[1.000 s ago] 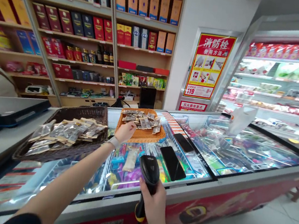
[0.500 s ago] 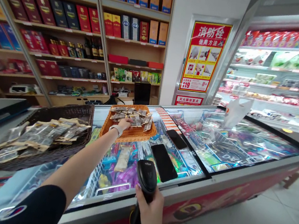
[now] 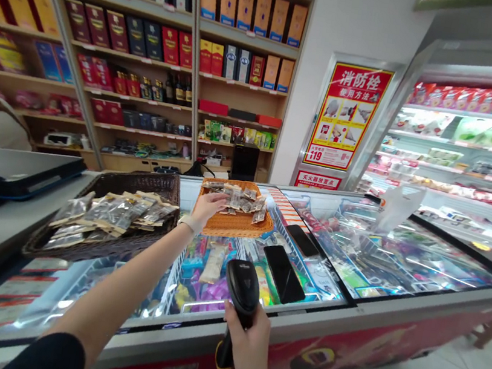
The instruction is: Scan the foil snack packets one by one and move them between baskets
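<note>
Toward the far edge of the freezer (image 3: 313, 321), an orange basket (image 3: 233, 225) holds small packets (image 3: 247, 204), bunched at its back with the woven front part bare. The person's left hand (image 3: 206, 208) reaches over the basket's left side, fingers stretched out and a little bent toward the nearest packets; from where I stand I can't make out whether they pinch one or merely hover.

By the near edge, the right hand (image 3: 254, 341) is wrapped around the handle of a black scanner (image 3: 242, 288), its head raised above the grip. Two phones lie on the glass, the closer phone (image 3: 283, 273) just beyond the scanner and the farther phone (image 3: 302, 240) behind it. At the left end, a brown basket (image 3: 150, 182) carries a bigger heap of similar packets (image 3: 109, 214).

To do this well, I'd take a single packet by its edge with thumb and fingertip, since the packets overlap and a neighbour could easily slip along. A low, gentle touch should leave the light-looking basket where it is. I'd also steady the scanner well clear of the phones, with a loose, comfortable grip.
</note>
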A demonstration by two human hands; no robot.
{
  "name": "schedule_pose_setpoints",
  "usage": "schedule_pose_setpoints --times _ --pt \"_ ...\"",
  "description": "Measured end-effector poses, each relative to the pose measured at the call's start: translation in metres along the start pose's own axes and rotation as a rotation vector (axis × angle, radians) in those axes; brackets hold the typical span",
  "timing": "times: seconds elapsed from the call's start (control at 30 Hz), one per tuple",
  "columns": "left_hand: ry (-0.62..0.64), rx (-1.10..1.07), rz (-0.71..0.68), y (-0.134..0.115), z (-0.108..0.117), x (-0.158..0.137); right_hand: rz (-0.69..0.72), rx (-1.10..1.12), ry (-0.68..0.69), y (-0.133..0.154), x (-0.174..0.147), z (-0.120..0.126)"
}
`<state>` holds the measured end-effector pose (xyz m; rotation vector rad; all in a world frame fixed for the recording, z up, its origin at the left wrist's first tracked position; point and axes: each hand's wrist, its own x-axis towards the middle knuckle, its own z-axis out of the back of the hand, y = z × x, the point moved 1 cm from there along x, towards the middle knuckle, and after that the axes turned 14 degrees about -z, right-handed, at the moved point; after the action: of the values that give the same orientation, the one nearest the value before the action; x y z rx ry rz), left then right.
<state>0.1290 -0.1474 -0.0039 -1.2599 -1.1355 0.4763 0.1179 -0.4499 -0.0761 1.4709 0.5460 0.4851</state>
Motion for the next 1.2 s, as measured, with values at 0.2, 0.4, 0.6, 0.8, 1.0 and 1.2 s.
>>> schedule_pose_setpoints --times 0.2,0.4,0.6,0.8,1.0,1.2 --pt "-0.095 0.035 -0.185 -0.038 0.070 -0.081 0.048 -0.002 0.124 0.016 -0.019 -0.030" --pt "-0.307 0.150 -0.144 -0.031 0.130 -0.165 0.059 -0.058 0.276 0.021 -0.041 -0.065" --pt "-0.415 0.138 -0.070 -0.009 0.155 -0.210 0.050 -0.119 0.374 0.019 -0.061 -0.094" --pt "-0.410 0.155 -0.095 -0.006 0.157 -0.216 0.051 -0.177 0.350 0.015 -0.069 -0.106" --pt "-0.402 0.093 -0.084 -0.005 0.156 -0.218 0.078 -0.209 0.324 0.014 -0.068 -0.107" --pt "-0.403 0.092 -0.081 -0.007 0.157 -0.217 0.076 -0.218 0.329 0.012 -0.068 -0.107"
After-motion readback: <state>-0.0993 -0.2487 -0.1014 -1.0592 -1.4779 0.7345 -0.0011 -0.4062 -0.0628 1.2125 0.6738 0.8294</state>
